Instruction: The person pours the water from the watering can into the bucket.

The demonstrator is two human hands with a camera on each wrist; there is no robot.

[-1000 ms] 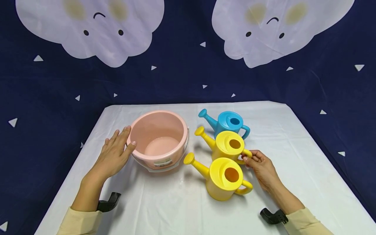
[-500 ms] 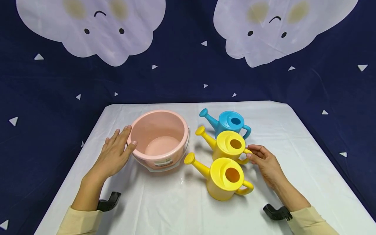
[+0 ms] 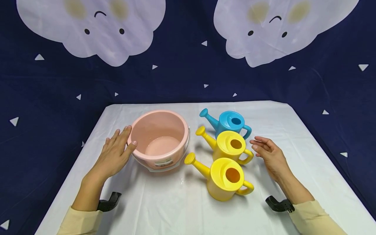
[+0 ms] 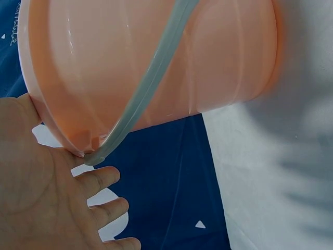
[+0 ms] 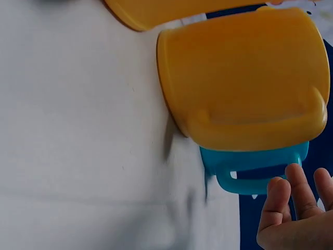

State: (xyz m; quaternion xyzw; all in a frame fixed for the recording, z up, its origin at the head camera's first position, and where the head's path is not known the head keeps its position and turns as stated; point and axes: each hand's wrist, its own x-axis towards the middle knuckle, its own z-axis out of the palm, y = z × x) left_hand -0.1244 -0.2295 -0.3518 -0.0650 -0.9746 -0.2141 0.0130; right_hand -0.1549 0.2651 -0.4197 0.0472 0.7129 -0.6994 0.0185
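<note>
Relaxed right hand (image 3: 272, 160) now clears the middle yellow watering can (image 3: 224, 145), freestanding at its nine o'clock; straight-fingered left hand (image 3: 112, 158) touches pink bucket (image 3: 156, 130).

On the table (image 3: 158, 205), the bucket (image 3: 160, 129) stands left of three watering cans (image 3: 221, 150) lined front to back.

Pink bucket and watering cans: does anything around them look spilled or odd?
Yes, two things. Small shiny marks on the white cloth, between the bucket and the front yellow watering can, may be water drops. Behind, the cloud faces on the backdrop are upside down, mouths above eyes.
</note>
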